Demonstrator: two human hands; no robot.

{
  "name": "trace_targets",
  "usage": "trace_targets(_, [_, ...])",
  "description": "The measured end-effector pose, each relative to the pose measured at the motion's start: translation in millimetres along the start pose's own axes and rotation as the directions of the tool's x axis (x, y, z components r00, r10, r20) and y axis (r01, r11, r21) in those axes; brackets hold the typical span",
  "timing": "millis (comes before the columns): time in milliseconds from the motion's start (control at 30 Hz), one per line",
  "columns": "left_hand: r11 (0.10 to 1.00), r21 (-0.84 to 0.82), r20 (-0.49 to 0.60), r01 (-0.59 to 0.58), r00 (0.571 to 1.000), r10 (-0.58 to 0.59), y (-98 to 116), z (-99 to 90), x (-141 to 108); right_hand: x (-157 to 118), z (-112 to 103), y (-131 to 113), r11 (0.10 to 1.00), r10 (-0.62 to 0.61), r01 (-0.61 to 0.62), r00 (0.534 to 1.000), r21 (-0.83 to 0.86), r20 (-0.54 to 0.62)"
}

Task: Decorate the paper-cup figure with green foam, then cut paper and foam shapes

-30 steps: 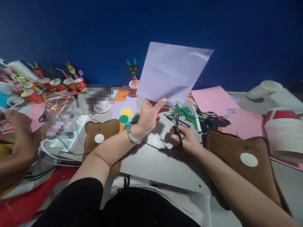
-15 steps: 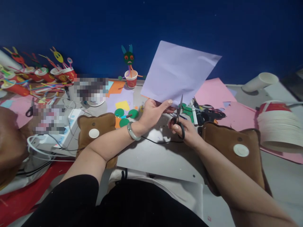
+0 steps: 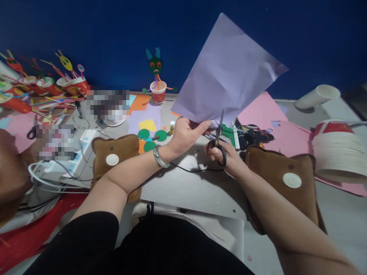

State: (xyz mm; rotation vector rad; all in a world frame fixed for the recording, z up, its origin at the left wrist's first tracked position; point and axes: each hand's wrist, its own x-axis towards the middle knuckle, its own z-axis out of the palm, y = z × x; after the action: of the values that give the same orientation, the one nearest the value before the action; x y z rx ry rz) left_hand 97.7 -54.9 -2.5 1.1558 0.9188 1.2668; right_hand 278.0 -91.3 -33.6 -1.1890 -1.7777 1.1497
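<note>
In our left hand (image 3: 185, 135) we grip the purple sheet (image 3: 229, 76) near its lower edge; it rises above and beyond both hands, tilted, one corner pointing up and another off to the right. Our right hand (image 3: 228, 158) grips the scissors (image 3: 220, 131) by their black handles, long axis nearly upright, tips upward before the sheet's lower part. Beneath our hands lies the pale bench (image 3: 183, 187), with green discs (image 3: 160, 135) left of the left hand and a brown cushion (image 3: 275, 191) right of the right hand. A dark blue wall (image 3: 114, 34) stands beyond.
</note>
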Motion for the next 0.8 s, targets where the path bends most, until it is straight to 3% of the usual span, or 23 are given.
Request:
trace_targets(500, [0.973,-0.177,0.024,0.146,0.989,-0.144,-3.0,-0.2,8.3,1.9,-3.8,-0.5,1.000,0.010,-0.010,0.999,-0.019,0.044])
trace_targets(800, [0.971,-0.195,0.060,0.140,0.990,-0.131,-6.3,-0.4,8.0,2.3,-2.9,-0.7,0.999,0.028,-0.027,0.999,-0.026,0.026])
